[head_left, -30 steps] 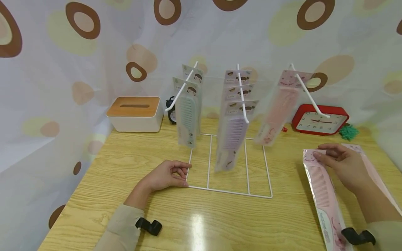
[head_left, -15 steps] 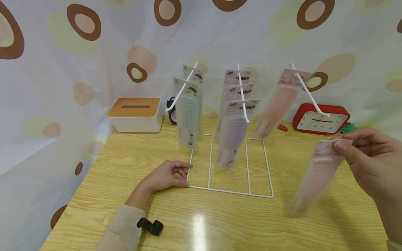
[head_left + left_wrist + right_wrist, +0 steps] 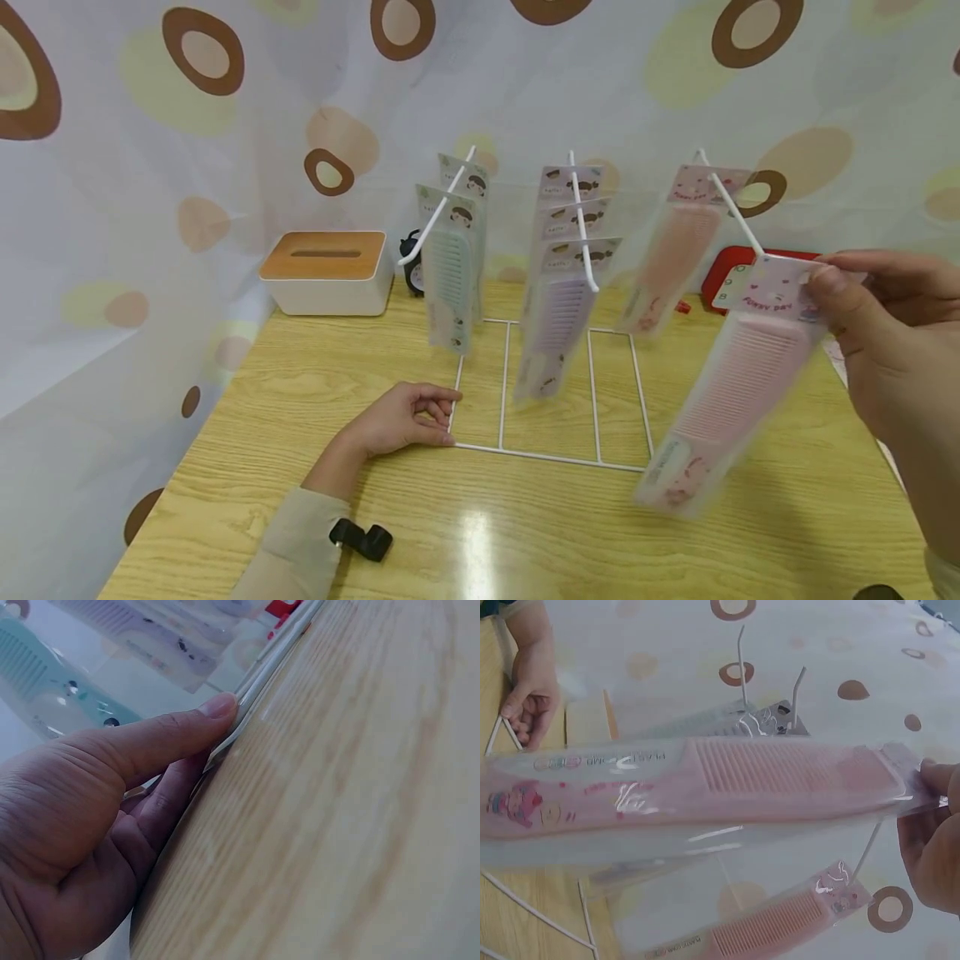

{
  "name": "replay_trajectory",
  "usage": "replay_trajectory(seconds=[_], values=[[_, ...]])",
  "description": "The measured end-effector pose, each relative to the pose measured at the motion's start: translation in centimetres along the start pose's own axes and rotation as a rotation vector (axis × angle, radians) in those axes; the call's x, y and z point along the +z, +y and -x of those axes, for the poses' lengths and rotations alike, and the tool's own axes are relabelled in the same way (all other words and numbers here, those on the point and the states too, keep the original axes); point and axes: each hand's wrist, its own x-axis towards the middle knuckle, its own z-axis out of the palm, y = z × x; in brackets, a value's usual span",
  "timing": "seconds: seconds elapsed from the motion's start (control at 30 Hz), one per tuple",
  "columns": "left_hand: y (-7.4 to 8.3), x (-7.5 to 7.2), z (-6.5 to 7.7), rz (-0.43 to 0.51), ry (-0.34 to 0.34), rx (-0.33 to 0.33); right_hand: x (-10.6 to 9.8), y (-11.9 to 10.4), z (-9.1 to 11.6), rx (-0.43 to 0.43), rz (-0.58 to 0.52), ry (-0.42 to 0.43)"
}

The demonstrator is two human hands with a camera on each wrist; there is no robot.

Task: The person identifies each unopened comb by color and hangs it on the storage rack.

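Observation:
My right hand (image 3: 900, 333) pinches the top card of a bagged pink comb (image 3: 738, 383), which hangs tilted, its lower end toward the left. The card overlaps the front end of the right prong of a white wire display rack (image 3: 550, 457) in the head view. In the right wrist view, the comb (image 3: 780, 780) stretches across the middle. My left hand (image 3: 405, 421) grips the front left corner of the rack's base, thumb on the wire. Bagged green combs (image 3: 450, 275) hang on the left prong, purple combs (image 3: 562, 317) on the middle one, a pink comb (image 3: 678, 242) on the right one.
Behind the rack stand a tissue box (image 3: 322, 287) with a wooden lid, a small black clock (image 3: 411, 258) and a red clock (image 3: 726, 279), partly hidden by the held comb. Another pink package (image 3: 836, 358) shows partly behind my right wrist. A patterned curtain (image 3: 525, 92) backs the table.
My right hand has lifted the pink comb off the table at the right and brought it up and leftward to the right prong's end. My left hand has stayed on the rack's corner.

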Motion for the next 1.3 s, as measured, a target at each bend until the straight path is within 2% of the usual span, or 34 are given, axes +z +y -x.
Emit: replay_trajectory(seconds=[0.17,0.23,0.3,0.47,0.63,0.8,1.0,1.2,1.27,1.3], values=[[-0.1,0.0,0.0,-0.023,0.004,0.007,0.2,-0.1,-0.2,0.031,-0.022,-0.003],[-0.1,0.0,0.0,-0.023,0.007,0.008,0.5,-0.1,-0.2,0.017,0.056,0.019],[-0.1,0.0,0.0,-0.018,0.007,0.007,0.6,-0.1,-0.4,0.035,0.077,0.026],[0.1,0.0,0.0,-0.015,0.004,0.000,0.4,0.0,-1.3,0.156,0.152,0.058],[0.2,-0.1,0.1,-0.026,0.005,-0.001,0.0,0.3,-2.9,0.251,0.362,0.090],[0.2,0.0,0.1,-0.025,0.004,0.006,-0.7,1.2,-4.9,0.316,0.433,0.083],[0.0,0.0,0.1,-0.034,0.010,0.002,-1.9,2.3,-6.3,0.353,0.433,0.076],[0.0,0.0,0.0,-0.037,0.010,-0.009,-3.3,2.7,-6.6,0.400,0.331,0.061],[0.0,-0.1,0.0,-0.037,0.008,-0.011,-4.0,2.7,-6.7,0.412,0.349,0.031],[0.0,-0.1,0.0,-0.039,0.007,-0.010,-4.5,2.7,-6.7,0.417,0.403,0.006]])
